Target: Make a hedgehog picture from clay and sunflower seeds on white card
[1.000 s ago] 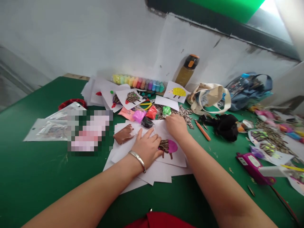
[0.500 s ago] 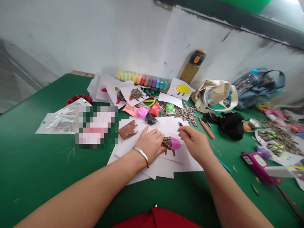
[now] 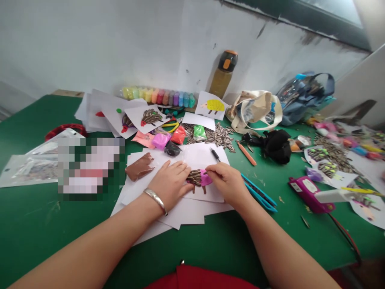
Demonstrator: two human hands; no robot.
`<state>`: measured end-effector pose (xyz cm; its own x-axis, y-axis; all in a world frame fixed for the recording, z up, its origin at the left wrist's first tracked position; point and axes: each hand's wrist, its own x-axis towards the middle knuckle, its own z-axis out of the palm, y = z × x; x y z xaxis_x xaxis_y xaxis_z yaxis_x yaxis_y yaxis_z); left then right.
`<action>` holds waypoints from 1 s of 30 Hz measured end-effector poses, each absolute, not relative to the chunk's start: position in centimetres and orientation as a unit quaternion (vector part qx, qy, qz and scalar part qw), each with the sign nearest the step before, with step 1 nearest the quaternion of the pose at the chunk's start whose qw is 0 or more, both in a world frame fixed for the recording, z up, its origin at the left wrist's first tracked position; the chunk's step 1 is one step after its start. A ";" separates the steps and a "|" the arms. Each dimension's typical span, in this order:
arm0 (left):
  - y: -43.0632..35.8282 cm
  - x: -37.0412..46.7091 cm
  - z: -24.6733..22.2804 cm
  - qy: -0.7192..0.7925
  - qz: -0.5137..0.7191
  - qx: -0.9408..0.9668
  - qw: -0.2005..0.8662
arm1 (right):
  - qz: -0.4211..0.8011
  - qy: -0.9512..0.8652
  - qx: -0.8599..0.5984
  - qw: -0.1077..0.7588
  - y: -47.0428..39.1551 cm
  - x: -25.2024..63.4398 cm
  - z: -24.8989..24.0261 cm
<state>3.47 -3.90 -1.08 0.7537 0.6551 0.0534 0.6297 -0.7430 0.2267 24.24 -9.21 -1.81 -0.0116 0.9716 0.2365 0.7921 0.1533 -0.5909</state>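
Right hand (image 3: 230,182): it rests over the right side of the paper sheets (image 3: 192,216); its grip is together, thumb against forefinger, with a small dark piece, probably a seed (image 3: 205,172), at the tips.
Left hand (image 3: 170,184): it lies flat on the paper, fingers extended and not closed on anything; the thumb is at the lower left of the clay animal (image 3: 198,177).
Clay animal place: on the top sheet, between the 2 hands, with 2 brown legs (image 3: 204,190) pointing to the wearer.
Long axis: it runs from left to right, from 1 hand toward the other.
Pink part (image 3: 205,180): this bare right end is just left of and below the tips of the right grip, so the right hand is the nearer to it.
Seed rows (image 3: 193,177): they cover the left end, beside the left hand.
Pen (image 3: 215,154): beyond the right hand, on the paper.
Brown packet (image 3: 139,166): left of the left hand, also on the paper.
Seed pile (image 3: 222,137): on the green tabletop (image 3: 75,224), behind the paper.
Blue case (image 3: 260,194): right of the right hand, partly hidden by the forearm.
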 end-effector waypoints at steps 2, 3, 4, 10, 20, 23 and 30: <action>-3.9 3.5 -1.1 0.347 0.059 0.931 0.099 | 0.146 -0.688 -0.639 0.311 -9.2 24.3 -2.0; -3.9 3.5 -1.0 0.348 0.057 0.930 0.099 | 0.146 -0.683 -0.643 0.313 -9.2 24.3 -2.1; -3.9 3.5 -1.0 0.349 0.056 0.930 0.100 | 0.146 -0.679 -0.648 0.314 -9.1 24.3 -2.2; -3.9 3.5 -0.9 0.347 0.058 0.931 0.101 | 0.128 -0.677 -0.659 0.300 -8.8 23.9 -2.3; -3.9 3.5 -1.0 0.347 0.054 0.930 0.104 | 0.114 -0.698 -0.656 0.265 -8.4 23.7 -2.5; -3.8 3.5 -1.1 0.345 0.059 0.931 0.102 | 0.108 -0.702 -0.656 0.255 -8.3 23.6 -2.5; -3.9 3.5 -1.2 0.342 0.071 0.931 0.106 | 0.096 -0.728 -0.637 0.237 -8.2 23.5 -2.2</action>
<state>3.51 -3.88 -1.20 0.7556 0.6523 0.0593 0.6222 -0.7431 0.2462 23.45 -8.15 -2.17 -0.0770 0.9719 0.2225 0.8813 0.1707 -0.4406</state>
